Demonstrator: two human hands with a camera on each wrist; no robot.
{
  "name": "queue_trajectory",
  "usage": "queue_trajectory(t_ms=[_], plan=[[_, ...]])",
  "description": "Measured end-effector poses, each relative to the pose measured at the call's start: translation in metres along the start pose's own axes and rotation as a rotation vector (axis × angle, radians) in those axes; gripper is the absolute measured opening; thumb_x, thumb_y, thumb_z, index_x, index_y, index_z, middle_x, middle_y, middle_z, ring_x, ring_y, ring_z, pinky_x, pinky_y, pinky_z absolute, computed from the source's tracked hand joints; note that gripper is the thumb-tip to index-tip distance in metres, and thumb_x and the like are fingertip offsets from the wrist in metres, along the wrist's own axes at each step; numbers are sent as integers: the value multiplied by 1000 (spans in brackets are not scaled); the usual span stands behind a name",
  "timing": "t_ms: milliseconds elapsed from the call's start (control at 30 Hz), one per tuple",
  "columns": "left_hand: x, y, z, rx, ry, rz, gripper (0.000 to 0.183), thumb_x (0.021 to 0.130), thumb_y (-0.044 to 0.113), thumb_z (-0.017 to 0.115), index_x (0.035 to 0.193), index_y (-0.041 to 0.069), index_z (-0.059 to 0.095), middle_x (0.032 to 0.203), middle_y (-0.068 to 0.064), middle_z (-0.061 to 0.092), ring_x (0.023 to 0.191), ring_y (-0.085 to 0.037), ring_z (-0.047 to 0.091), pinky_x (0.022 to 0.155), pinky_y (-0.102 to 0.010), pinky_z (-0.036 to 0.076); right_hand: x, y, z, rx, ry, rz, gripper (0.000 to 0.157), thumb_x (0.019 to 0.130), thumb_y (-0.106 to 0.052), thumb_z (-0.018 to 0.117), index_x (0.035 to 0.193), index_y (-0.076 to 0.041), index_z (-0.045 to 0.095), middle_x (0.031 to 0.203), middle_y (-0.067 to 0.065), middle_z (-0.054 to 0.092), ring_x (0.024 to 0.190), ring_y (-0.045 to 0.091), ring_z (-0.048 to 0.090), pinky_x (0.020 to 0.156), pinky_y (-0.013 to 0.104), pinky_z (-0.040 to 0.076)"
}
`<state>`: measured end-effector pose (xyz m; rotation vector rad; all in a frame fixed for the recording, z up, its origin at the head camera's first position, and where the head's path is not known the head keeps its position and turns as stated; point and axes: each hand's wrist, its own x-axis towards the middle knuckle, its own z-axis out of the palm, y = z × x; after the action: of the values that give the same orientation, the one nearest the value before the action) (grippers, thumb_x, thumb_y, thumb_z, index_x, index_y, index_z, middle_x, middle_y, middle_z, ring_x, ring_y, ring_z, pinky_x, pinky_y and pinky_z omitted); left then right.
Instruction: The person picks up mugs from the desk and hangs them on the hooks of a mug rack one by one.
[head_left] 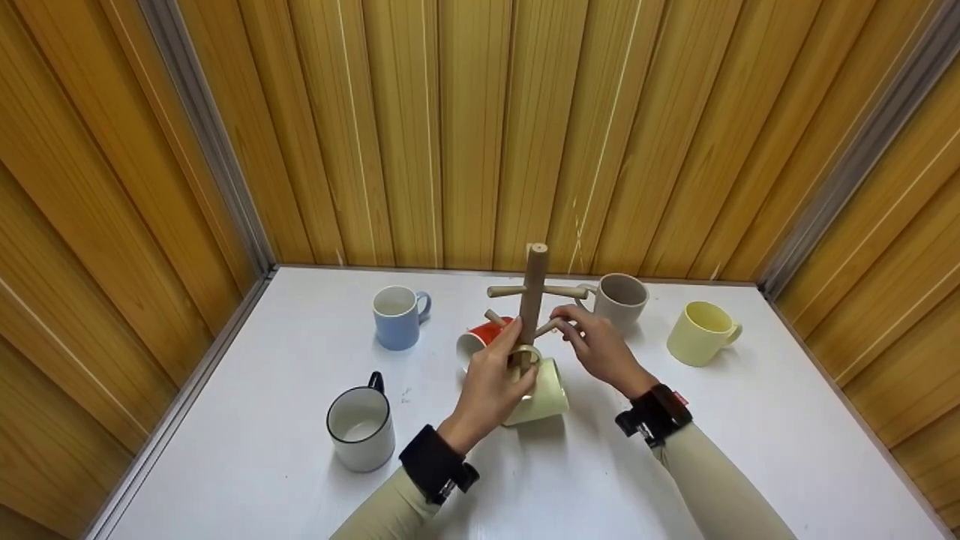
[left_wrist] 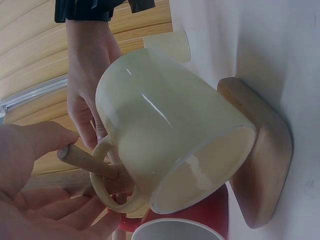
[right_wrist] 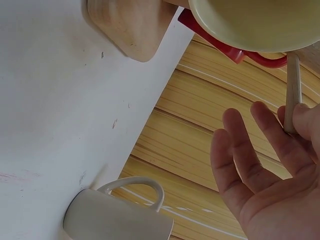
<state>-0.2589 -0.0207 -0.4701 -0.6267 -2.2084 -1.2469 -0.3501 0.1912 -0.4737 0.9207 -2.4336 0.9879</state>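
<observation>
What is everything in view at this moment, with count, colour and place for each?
mug tree: 1, light wood, centre of table, on a wooden base
pale yellow mug: 1, hanging by its handle on a lower peg, near side of tree
red mug: 1, hanging on the tree's left side
blue mug: 1, standing left of tree
white mug with dark rim: 1, near left
grey mug: 1, behind right of tree
yellow mug: 1, far right
table: 1, white
walls: wood panelling, around the table
left hand: 1, at the pale yellow mug's handle
right hand: 1, fingers on a right peg
</observation>
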Motion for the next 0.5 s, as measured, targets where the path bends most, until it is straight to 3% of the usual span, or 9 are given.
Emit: queue_trajectory(t_ms=[333, 500], plan=[[4, -11, -4, -70, -45, -35, 66, 85, -7, 72, 147, -8, 49, 135, -20, 64, 103, -24, 68, 89, -38, 59, -4, -1, -1, 26, 26, 1, 10, 102, -13, 63, 108, -9, 71, 97, 2, 75, 80, 20, 69, 68, 33, 57], [6, -17, -10, -64, -67, -8, 63, 86, -7, 71, 146, -6, 51, 135, -20, 64, 110, -28, 69, 94, -41, 57, -7, -3, -3, 13, 31, 6, 11, 102, -14, 63, 107, -10, 71, 99, 0, 74, 89, 18, 72, 70, 35, 59]])
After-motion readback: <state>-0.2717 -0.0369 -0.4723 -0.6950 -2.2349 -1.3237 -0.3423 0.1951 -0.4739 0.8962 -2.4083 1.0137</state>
